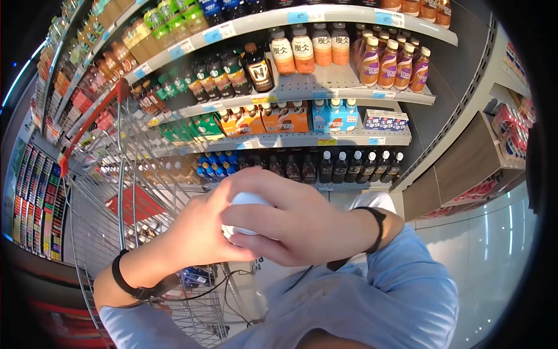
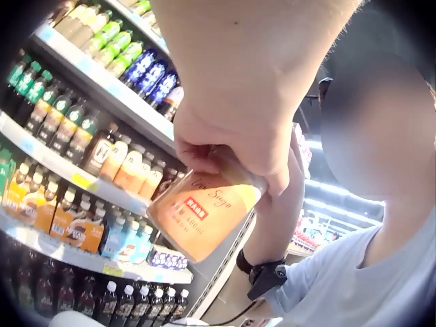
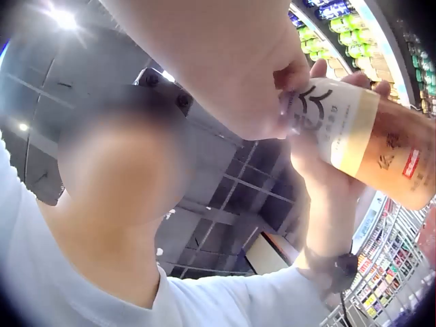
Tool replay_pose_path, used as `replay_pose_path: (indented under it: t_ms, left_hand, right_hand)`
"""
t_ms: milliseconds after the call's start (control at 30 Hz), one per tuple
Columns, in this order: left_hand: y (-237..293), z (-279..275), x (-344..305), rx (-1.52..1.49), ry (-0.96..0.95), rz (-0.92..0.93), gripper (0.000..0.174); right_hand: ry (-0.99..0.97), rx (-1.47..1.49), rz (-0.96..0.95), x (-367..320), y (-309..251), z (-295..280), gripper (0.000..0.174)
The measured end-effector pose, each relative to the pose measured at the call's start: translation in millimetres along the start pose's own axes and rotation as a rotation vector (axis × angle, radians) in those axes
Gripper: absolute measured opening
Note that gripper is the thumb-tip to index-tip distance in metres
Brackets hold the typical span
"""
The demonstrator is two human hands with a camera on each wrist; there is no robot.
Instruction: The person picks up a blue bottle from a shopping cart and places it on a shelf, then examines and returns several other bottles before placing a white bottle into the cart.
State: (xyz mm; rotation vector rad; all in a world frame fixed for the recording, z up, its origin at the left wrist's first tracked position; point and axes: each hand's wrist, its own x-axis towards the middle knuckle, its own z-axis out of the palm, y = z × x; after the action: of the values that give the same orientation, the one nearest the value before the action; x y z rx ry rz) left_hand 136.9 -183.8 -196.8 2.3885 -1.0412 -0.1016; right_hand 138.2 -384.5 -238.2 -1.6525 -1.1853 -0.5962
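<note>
Both hands meet in front of the chest around one bottle. In the left wrist view the bottle (image 2: 208, 214) is orange below, tilted, its top hidden by the hands. The right wrist view shows the bottle (image 3: 347, 129) with a white label around its upper part. My left hand (image 1: 195, 230) grips the bottle, its fingers showing behind the label in the right wrist view. My right hand (image 1: 299, 221) curls its fingers over the bottle's top end. Only a small white part (image 1: 249, 202) appears between the fingers in the head view; whether the cap is on cannot be seen.
Shelves (image 1: 349, 84) of bottled drinks stand ahead, with orange bottles (image 1: 303, 49) on an upper one. A wire shopping cart (image 1: 96, 232) with a red handle (image 1: 96, 125) is at the left. Dark cables (image 1: 224, 285) hang near the left wrist. A wood-panelled display (image 1: 465, 168) stands right.
</note>
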Motion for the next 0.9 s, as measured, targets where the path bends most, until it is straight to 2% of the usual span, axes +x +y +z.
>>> replay_pose_path:
  t_ms: [33, 100, 133, 200, 267, 300, 333, 400, 467, 533, 600, 667, 800, 867, 900]
  left_hand:
    - [1.7, -3.5, -2.0, -0.011, -0.011, -0.009, 0.095]
    - [-6.2, -8.3, -6.4, -0.02, -0.008, -0.004, 0.075]
    - [3.0, -13.9, -12.3, -0.095, 0.059, -0.153, 0.072]
    - [14.8, -44.6, -20.3, -0.275, 0.22, -0.263, 0.071]
    - [4.3, -69.9, -47.6, -0.208, 0.484, -0.089, 0.066]
    - [1.7, -82.2, -70.9, -0.083, 0.698, -0.098, 0.059]
    - [-18.6, -111.3, -107.8, -0.023, 0.773, -0.191, 0.051]
    - [-19.5, -149.9, -150.3, -0.041, 1.112, -0.256, 0.042]
    - [-16.8, -182.8, -215.8, 0.03, 1.318, -0.427, 0.037]
    - [-28.0, -192.8, -272.9, 0.112, 1.37, -0.599, 0.038]
    - [-47.8, -180.0, -335.2, 0.147, 1.349, -0.794, 0.038]
    - [-71.4, -152.4, -396.1, 0.139, 1.225, -1.074, 0.042]
    - [-80.7, -64.9, -437.8, 0.155, 1.093, -1.449, 0.054]
    - [-87.8, -20.7, -455.4, -0.036, 1.171, -1.539, 0.066]
    - [-92.1, -1.9, -465.3, -0.025, 1.062, -1.614, 0.067]
  right_hand:
    - [0.101, 0.027, -0.04, 3.2, -0.9, 4.2, 0.033]
    - [0.136, -0.058, -0.079, 14.8, -6.5, 6.0, 0.033]
    - [0.152, -0.134, -0.115, 21.0, -10.6, 7.2, 0.034]
    - [0.156, 0.081, -0.2, 25.6, -19.7, 17.7, 0.036]
    - [0.099, 0.239, -0.316, 22.3, -25.7, 35.0, 0.031]
    - [0.06, 0.213, -0.389, 15.1, -30.5, 44.9, 0.028]
    - [0.038, 0.201, -0.447, 9.4, -33.7, 53.9, 0.024]
    - [-0.044, 0.32, -0.528, -3.3, -37.9, 73.3, 0.02]
    - [-0.094, 0.472, -0.531, -15.4, -47.9, 90.9, 0.019]
    - [-0.134, 0.551, -0.533, -19.4, -51.3, 102.2, 0.018]
    - [-0.154, 0.584, -0.534, -18.0, -54.2, 106.9, 0.018]
    - [-0.174, 0.602, -0.529, -14.9, -54.0, 109.3, 0.019]
    - [-0.243, 0.61, -0.488, -11.2, -44.7, 112.7, 0.021]
    - [-0.237, 0.616, -0.477, -11.5, -43.3, 116.8, 0.022]
    - [-0.233, 0.617, -0.482, -11.1, -43.3, 117.9, 0.02]
